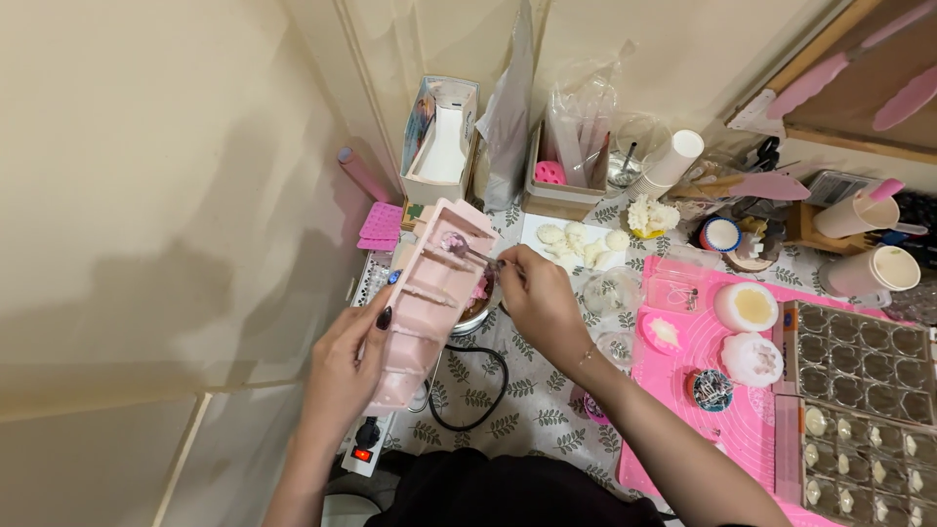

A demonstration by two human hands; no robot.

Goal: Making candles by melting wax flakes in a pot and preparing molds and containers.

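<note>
1. We judge we are spooning filling: our left hand clamps one long pale-pink silicone mould, tilted over the desk's left edge.
2. Our right hand pinches one small metal spoon at the mould's top cavity.
3. Next calls for a steady tilt.

Two hands: left hand and right hand. One pink compartment mould, centre. One spoon. One pink silicone mat, lower right. Two clear cavity mould trays, far right. Three paper cups, upper right. Two open cardboard boxes, upper centre.
</note>
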